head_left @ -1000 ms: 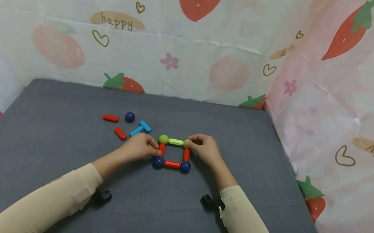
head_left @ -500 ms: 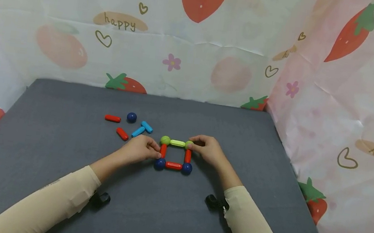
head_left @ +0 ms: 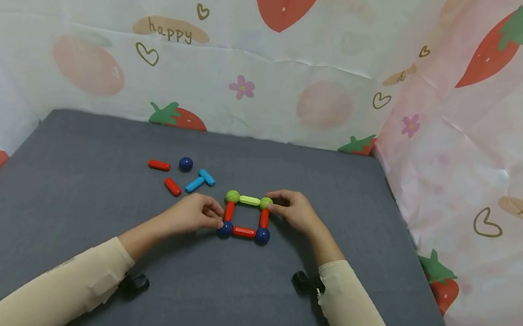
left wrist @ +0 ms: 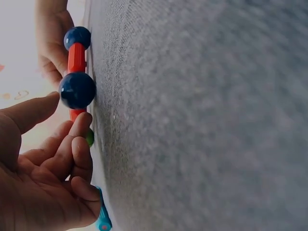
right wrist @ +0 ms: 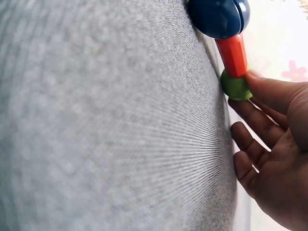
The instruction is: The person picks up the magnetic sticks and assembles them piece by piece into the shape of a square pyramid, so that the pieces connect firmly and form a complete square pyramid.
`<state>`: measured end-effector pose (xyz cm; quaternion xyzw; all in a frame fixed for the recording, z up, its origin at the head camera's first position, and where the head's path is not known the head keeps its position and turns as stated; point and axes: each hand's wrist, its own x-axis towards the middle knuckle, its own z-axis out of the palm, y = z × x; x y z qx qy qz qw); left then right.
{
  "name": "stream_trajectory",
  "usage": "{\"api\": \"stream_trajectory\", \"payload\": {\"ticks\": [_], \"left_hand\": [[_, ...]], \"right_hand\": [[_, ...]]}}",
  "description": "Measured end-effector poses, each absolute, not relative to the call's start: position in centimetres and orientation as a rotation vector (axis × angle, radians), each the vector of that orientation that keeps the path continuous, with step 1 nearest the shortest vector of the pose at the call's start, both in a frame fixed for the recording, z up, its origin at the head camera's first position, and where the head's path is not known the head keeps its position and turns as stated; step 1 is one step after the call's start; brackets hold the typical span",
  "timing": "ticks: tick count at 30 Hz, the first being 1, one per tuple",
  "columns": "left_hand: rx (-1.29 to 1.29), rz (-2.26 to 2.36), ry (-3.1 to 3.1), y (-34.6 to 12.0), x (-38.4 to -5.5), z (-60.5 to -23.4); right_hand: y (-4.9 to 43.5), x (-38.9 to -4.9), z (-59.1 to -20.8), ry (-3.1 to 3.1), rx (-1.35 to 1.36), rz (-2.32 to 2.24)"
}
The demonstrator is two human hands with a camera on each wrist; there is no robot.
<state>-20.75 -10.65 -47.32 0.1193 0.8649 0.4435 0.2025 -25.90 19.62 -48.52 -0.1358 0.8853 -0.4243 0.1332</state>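
Observation:
A square frame of magnetic rods and balls lies on the grey cloth in the head view. Its far side is a light green rod (head_left: 249,200) between two green balls. The near side is a red rod (head_left: 244,232) between two dark blue balls; red rods form both flanks. My left hand (head_left: 193,213) is at the near left corner, its thumb tip against the blue ball (left wrist: 78,90), fingers loosely bent beside the left red rod. Between thumb and index finger, my right hand (head_left: 298,212) pinches the far right green ball (right wrist: 236,85); its other fingers are spread.
Beyond my left hand lie two loose red rods, one of them a far red rod (head_left: 159,165), a loose dark blue ball (head_left: 186,164) and two light blue rods, the nearer blue rod (head_left: 194,184) touching the other. A fruit-print curtain (head_left: 269,103) stands behind the table.
My left thumb has moved from the left red rod toward me, onto the near left blue ball. The right hand keeps its pinch on the green ball. The whole view has shifted slightly.

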Motion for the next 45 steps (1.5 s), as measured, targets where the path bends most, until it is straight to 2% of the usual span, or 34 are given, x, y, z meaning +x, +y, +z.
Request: {"api": "stream_trajectory", "payload": {"ticks": [12, 26, 45], "left_hand": [[0.468, 1.14, 2.571, -12.9, -20.4, -46.6], [0.672, 0.933, 2.835, -17.1, -22.4, -45.9], [0.765, 0.653, 2.928, -21.3, -25.5, -46.8]], "right_hand": [[19.8, -25.7, -48.7, 2.576, -0.421, -1.213], [19.8, -25.7, -48.5, 2.571, -0.423, -1.219], [20.1, -25.9, -48.8, 2.551, -0.418, -1.242]]}}
